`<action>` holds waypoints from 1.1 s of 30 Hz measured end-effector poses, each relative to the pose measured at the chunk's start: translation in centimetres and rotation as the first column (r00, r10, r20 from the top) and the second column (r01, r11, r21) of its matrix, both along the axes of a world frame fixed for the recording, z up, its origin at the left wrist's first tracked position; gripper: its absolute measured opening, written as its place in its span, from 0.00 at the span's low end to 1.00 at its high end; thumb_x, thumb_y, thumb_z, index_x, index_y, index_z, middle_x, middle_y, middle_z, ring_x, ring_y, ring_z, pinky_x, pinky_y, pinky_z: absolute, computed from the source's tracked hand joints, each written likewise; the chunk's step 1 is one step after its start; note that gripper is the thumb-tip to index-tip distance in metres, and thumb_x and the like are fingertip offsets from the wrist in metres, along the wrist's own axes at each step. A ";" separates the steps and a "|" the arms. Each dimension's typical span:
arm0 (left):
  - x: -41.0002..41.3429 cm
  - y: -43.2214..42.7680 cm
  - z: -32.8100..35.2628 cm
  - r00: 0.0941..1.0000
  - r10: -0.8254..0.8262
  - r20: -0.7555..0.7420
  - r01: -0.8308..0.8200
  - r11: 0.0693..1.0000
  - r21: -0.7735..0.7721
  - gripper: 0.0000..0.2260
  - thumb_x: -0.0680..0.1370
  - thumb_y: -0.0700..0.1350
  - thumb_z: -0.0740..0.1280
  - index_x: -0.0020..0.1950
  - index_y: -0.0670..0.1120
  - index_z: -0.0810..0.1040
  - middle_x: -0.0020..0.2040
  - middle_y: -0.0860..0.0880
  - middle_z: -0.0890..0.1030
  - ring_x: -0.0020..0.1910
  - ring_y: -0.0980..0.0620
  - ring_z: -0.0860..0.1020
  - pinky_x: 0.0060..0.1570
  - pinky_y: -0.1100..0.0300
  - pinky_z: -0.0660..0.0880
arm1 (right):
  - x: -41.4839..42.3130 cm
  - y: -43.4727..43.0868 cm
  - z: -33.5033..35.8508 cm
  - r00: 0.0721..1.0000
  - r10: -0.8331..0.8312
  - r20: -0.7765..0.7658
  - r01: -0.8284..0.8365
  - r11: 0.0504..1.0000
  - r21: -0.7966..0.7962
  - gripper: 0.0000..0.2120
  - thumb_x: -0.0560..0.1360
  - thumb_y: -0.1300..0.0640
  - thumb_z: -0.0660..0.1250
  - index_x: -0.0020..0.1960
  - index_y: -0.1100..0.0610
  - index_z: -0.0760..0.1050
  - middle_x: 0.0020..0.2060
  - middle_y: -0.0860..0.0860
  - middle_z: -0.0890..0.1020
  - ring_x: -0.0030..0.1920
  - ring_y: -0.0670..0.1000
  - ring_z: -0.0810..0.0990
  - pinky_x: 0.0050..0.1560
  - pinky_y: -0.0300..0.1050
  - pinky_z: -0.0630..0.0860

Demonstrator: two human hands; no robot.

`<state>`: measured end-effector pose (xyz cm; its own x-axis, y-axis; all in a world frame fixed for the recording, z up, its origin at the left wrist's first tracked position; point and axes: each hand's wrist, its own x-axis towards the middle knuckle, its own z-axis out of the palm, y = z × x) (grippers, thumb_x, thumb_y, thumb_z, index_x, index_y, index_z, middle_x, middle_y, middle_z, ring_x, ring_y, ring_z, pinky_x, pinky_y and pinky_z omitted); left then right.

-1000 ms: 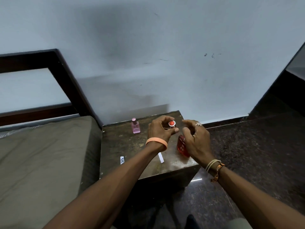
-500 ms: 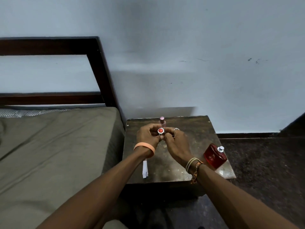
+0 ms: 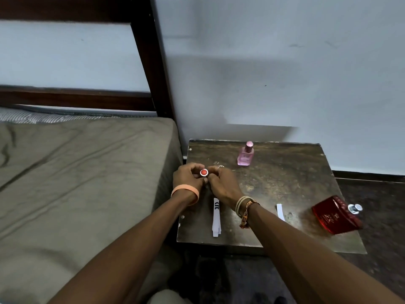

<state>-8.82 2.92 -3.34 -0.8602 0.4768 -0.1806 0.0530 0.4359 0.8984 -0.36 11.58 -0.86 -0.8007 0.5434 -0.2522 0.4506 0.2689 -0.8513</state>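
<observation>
Left hand, right hand shifted left; both grips pinch one red cap. Two bottles, two paper strips.

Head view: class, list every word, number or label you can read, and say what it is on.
Nothing reads clearly.
White paper strip: dark printed marks, too blurred to read.
Red bottle: gold lettering, too blurred to read.
Pink bottle: pale label, too small to read.

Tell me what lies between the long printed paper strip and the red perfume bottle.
Head view: a shorter white strip lies on the table between the printed strip and the red bottle; the right forearm crosses over its near end.
</observation>
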 end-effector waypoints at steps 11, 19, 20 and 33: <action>-0.3 -0.1 -1.2 0.999 0.001 0.053 0.003 0.998 -0.062 0.22 0.64 0.27 0.71 0.56 0.43 0.79 0.49 0.44 0.84 0.46 0.51 0.82 0.51 0.53 0.80 | 0.4 -0.4 -0.8 0.999 0.007 0.036 -0.008 0.999 0.044 0.20 0.74 0.67 0.59 0.64 0.58 0.78 0.58 0.54 0.83 0.58 0.52 0.80 0.60 0.45 0.75; 3.1 -0.9 2.4 0.842 0.120 -0.526 -0.076 0.992 0.105 0.19 0.70 0.35 0.66 0.60 0.46 0.76 0.48 0.49 0.74 0.47 0.50 0.75 0.49 0.57 0.75 | 6.0 2.7 0.4 0.945 -0.326 -0.009 0.315 0.905 0.288 0.11 0.79 0.60 0.65 0.60 0.55 0.79 0.51 0.52 0.84 0.47 0.50 0.80 0.49 0.43 0.76; 4.0 -0.3 2.5 0.830 0.085 -0.551 -0.029 0.993 0.111 0.15 0.72 0.36 0.66 0.58 0.45 0.77 0.46 0.49 0.74 0.45 0.49 0.75 0.48 0.55 0.76 | 7.3 3.3 0.6 0.931 -0.366 -0.004 0.349 0.886 0.306 0.10 0.78 0.60 0.65 0.59 0.54 0.79 0.49 0.52 0.84 0.45 0.49 0.80 0.47 0.42 0.76; 14.7 9.8 0.0 0.838 -0.519 -0.168 0.429 0.817 -0.386 0.10 0.76 0.46 0.66 0.54 0.46 0.82 0.52 0.43 0.82 0.53 0.44 0.78 0.50 0.56 0.73 | 16.8 5.4 -2.4 0.854 -0.509 0.107 0.454 0.830 0.324 0.07 0.76 0.61 0.68 0.52 0.53 0.81 0.45 0.51 0.85 0.49 0.53 0.83 0.47 0.44 0.77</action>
